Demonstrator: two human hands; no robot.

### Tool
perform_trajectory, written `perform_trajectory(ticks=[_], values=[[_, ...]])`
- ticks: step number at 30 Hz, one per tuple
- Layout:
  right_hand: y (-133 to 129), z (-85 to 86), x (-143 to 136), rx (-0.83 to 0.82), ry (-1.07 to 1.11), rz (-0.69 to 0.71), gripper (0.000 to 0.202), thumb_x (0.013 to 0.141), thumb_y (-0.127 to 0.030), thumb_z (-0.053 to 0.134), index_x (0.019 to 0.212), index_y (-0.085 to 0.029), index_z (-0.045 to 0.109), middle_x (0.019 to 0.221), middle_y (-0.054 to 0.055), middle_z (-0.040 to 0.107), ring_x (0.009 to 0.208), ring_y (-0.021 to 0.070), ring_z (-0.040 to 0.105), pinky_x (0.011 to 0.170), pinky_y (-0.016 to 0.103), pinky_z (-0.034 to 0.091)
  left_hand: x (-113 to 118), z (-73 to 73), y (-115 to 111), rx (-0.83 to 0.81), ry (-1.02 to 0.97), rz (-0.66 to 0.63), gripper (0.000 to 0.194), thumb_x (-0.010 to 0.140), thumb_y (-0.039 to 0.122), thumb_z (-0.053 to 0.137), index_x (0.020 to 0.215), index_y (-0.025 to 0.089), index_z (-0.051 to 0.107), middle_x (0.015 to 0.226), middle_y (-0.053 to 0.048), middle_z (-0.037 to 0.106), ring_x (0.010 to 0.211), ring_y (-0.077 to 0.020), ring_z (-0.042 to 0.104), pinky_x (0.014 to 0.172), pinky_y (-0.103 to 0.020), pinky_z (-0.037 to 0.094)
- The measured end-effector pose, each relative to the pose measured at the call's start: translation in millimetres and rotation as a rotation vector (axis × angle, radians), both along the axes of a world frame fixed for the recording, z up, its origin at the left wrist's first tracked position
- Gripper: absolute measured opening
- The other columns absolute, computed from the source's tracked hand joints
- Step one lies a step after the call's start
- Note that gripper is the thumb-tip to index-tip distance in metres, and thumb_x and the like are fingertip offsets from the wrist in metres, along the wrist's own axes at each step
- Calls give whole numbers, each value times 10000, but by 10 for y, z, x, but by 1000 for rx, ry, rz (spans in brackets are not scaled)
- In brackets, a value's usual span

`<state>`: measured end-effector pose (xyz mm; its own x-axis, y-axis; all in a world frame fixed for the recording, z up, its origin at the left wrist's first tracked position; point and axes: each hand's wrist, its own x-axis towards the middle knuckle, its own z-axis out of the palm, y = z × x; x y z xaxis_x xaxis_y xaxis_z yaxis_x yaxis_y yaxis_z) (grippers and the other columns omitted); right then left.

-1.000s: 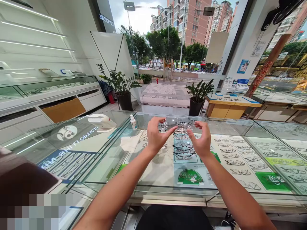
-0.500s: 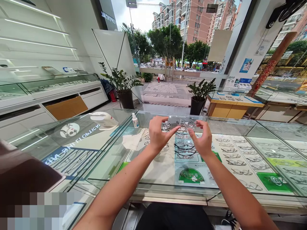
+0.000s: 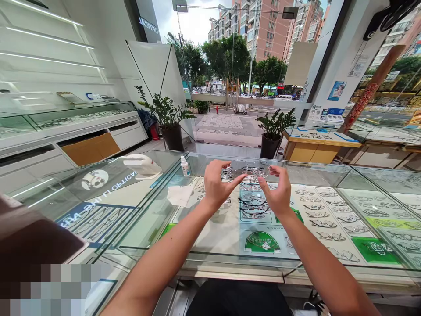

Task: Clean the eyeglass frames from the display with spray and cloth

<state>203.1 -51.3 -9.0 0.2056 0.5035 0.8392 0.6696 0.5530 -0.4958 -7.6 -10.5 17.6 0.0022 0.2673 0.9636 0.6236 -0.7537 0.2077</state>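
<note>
Above the glass counter, both hands hold up a pair of clear-framed eyeglasses (image 3: 250,170), one at each side. My left hand (image 3: 217,182) is closed on the left part, its thumb stretched toward the middle. My right hand (image 3: 278,188) pinches the right part between thumb and curled fingers. The thin, see-through frame blends with the rows of spectacles behind it, so its exact outline is hard to make out. Under the glass, dark-rimmed spectacles (image 3: 253,202) lie in a column below the hands.
A cream cloth (image 3: 180,193) and a white bottle (image 3: 185,166) are on the counter left of my hands. Farther left stands a white device (image 3: 142,166). The glass display counter (image 3: 210,259) holds several rows of frames. Two potted plants (image 3: 173,136) stand beyond it.
My hands and the eyeglasses stay almost in place. Outside the window, a scooter has moved to the right.
</note>
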Motion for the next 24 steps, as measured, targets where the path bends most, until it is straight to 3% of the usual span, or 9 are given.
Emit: perform_trajectory(ticks=[24], values=[[-1,8,9,76,-13,-25,477,905,-481,753,1273,-234,577,1119,94,643,956,263,644,890,471,533,-11,-24,22,-80,-8,-54,525,788,582,846,1053,180,637,907,-59,695,842,-212,670,775,-353,535]])
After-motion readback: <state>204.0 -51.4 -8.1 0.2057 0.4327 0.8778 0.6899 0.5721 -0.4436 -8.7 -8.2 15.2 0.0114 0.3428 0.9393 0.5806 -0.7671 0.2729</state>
